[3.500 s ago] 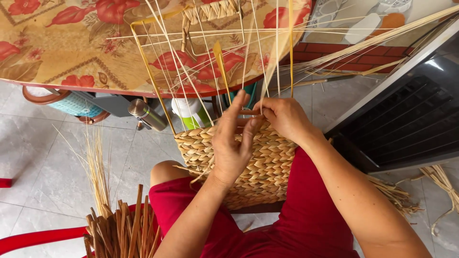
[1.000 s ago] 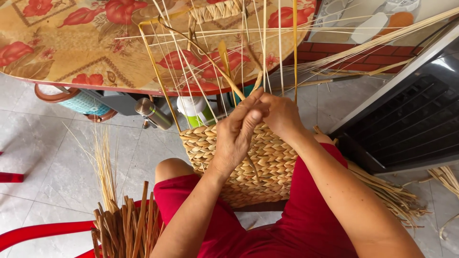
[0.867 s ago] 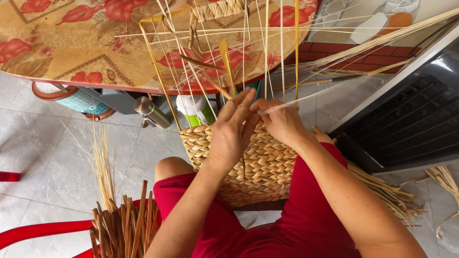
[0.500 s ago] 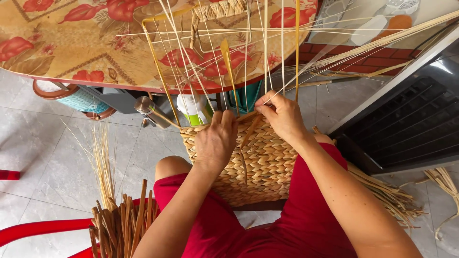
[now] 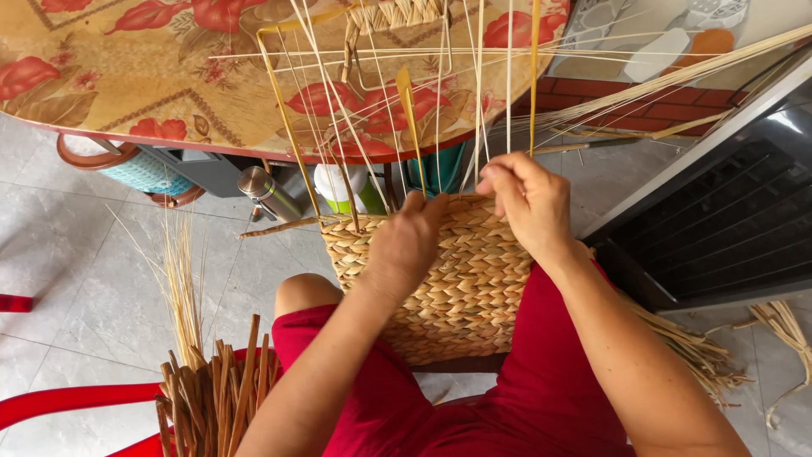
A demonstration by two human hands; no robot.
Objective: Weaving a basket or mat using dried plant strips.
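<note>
Presently the left hand (image 5: 406, 245) is bracing the half-woven tan straw basket (image 5: 448, 279), its grip closed on the rim, while the right hand (image 5: 529, 199) is pinching a pale upright straw strand (image 5: 479, 101); tucking it sideways looks due next.

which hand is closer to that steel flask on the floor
Left. The left hand grips the basket rim, just right of the flask. The right hand pinches strands farther right, beyond the left hand.
</note>
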